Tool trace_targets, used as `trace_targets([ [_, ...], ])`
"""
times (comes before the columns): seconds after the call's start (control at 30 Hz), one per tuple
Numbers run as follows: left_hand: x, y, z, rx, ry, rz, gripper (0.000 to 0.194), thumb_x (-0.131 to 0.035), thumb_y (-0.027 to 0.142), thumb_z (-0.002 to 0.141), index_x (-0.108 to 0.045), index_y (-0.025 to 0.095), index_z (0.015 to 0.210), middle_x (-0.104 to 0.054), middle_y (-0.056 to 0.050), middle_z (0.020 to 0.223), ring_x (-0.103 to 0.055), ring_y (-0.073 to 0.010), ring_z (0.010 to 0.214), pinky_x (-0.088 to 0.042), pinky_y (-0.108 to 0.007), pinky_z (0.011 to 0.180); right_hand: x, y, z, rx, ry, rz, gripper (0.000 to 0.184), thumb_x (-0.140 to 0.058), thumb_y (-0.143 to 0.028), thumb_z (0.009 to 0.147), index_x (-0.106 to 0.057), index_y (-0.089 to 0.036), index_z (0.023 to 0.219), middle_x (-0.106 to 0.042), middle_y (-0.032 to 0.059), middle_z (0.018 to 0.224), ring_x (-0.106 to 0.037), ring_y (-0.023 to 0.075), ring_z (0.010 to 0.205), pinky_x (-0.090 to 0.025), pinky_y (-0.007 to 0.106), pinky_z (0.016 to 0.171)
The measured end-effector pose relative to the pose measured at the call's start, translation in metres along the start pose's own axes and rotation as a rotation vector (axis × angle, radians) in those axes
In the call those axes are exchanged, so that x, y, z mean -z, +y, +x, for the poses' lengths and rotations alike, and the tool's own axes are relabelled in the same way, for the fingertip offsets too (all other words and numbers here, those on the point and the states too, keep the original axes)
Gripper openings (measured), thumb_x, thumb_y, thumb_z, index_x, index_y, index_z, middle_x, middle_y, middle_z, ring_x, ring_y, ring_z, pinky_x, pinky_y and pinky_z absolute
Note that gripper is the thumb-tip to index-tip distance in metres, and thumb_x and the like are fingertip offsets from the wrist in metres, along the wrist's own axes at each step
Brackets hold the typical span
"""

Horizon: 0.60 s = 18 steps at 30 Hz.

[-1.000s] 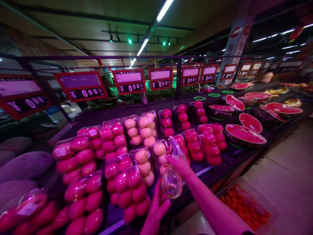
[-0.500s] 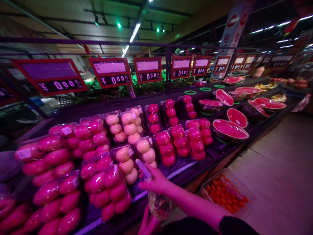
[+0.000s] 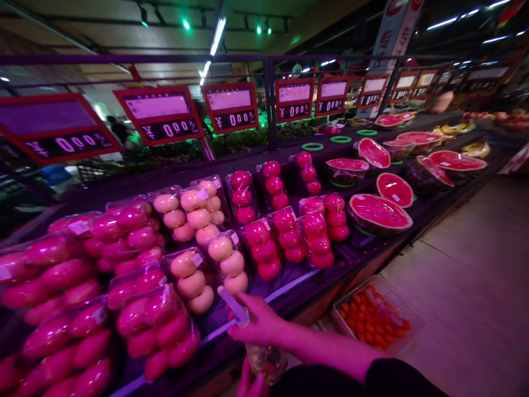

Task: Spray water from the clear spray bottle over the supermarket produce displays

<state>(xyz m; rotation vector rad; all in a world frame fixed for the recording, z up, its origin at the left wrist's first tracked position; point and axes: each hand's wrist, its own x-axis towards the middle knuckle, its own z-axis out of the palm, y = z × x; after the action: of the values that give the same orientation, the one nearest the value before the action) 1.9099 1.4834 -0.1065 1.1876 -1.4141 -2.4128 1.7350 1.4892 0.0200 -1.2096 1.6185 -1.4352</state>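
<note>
A clear bottle point(image 3: 266, 361) with a long, pale translucent top is tilted at the front edge of the fruit stand. My right hand point(image 3: 257, 321) is closed around the bottle's neck, just under that top. Lower down, at the bottle's base, my left hand point(image 3: 251, 383) has its fingers curled against it; part of this hand is cut off by the frame. Beyond the bottle's top stand wrapped packs of pale round fruit point(image 3: 193, 280). Red round fruit in packs point(image 3: 264, 251) lie to the right, and larger packs of pinkish-red fruit point(image 3: 159, 328) to the left.
Wrapped watermelon halves point(image 3: 380, 212) sit farther right on the dark stand. A basket of small orange-red fruit point(image 3: 370, 317) is on the floor at right. Price signs point(image 3: 231, 105) hang from a rail behind the fruit. Green rings point(image 3: 312, 146) lie on the upper shelf.
The view has turned slightly, so the fruit and signs sit farther left. My hands and the bottle appear slightly lower and farther left, with the same hold.
</note>
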Motion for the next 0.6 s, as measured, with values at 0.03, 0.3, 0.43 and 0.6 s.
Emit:
trace_targets([
  [0.03, -0.007, -0.001, 0.004, -0.028, -0.034, 0.011, 0.132, -0.080, 0.089, 0.054, -0.044, 0.020, 0.160, -0.080, -0.018, 0.117, -0.061, -0.0453, 0.137, -0.039, -0.056, 0.125, 0.011, 0.002, -0.004, -0.005, 0.035, 0.037, 0.035, -0.080, -0.027, 0.068, -0.067, -0.023, 0.100, -0.070, -0.0048, 0.082, -0.062, 0.0158, 0.070, -0.047, 0.027, 0.065],
  [0.3, -0.096, 0.045, 0.037, -0.246, -0.379, 0.330, 0.096, -0.072, 0.070, 0.085, -0.042, 0.018, 0.160, -0.037, -0.016, 0.172, -0.031, -0.0344, 0.161, -0.021, -0.050, 0.135, 0.136, 0.028, -0.036, -0.072, 0.369, 0.223, 0.035, -0.077, -0.032, 0.070, -0.062, -0.023, 0.101, -0.066, -0.0045, 0.082, -0.060, 0.0125, 0.057, -0.054, 0.029, 0.056],
  [0.43, -0.158, 0.065, 0.053, -0.310, -0.428, 0.435, 0.084, -0.069, 0.067, 0.089, -0.049, 0.018, 0.154, -0.053, -0.017, 0.163, -0.049, -0.0336, 0.151, -0.030, -0.049, 0.131, 0.197, 0.037, -0.056, -0.045, 0.470, 0.199, 0.039, -0.078, -0.040, 0.073, -0.061, -0.025, 0.105, -0.067, -0.0034, 0.086, -0.061, 0.0132, 0.059, -0.055, 0.031, 0.058],
  [0.6, -0.201, 0.064, 0.076, -0.433, -0.348, 0.567, 0.064, -0.069, 0.058, 0.089, -0.062, 0.017, 0.138, -0.078, -0.014, 0.124, -0.073, -0.0319, 0.114, -0.053, -0.043, 0.103, 0.240, 0.040, -0.073, -0.033, 0.526, 0.082, 0.046, -0.079, -0.040, 0.072, -0.064, -0.026, 0.114, -0.070, -0.0025, 0.087, -0.062, 0.0162, 0.067, -0.055, 0.032, 0.064],
])
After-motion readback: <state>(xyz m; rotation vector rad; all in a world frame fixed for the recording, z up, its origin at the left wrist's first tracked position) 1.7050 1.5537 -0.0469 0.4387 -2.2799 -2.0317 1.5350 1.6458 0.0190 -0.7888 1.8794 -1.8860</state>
